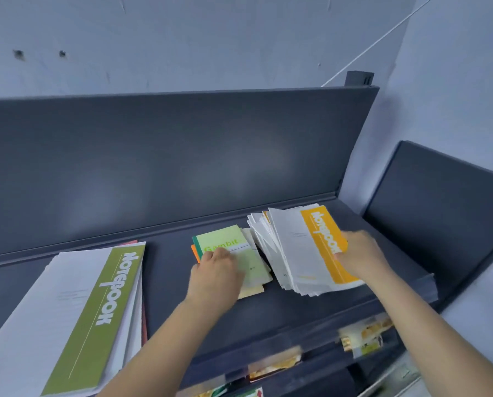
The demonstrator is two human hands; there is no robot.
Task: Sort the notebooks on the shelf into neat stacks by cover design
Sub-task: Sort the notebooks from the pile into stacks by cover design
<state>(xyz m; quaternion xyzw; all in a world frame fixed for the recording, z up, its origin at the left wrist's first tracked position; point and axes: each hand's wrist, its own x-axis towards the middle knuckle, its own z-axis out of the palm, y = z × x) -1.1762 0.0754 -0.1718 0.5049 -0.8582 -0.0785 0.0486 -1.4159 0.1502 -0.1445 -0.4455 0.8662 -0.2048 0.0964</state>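
**Sorting, mid-shuffle**

Right hand (360,255) pinches the orange notebook (322,239) atop the fanned pile (268,239) — probably to square it. Just left of that grip, the left hand (215,272) steadies the Gambit notebook (225,239); too blurry to call its fingers closed.

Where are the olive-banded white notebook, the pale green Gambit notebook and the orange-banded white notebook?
Olive-banded white notebook (110,305): head view, on the olive band's lettering.
Pale green Gambit notebook (225,237): head view, on the upper cover.
Orange-banded white notebook (322,239): head view, on the orange band.
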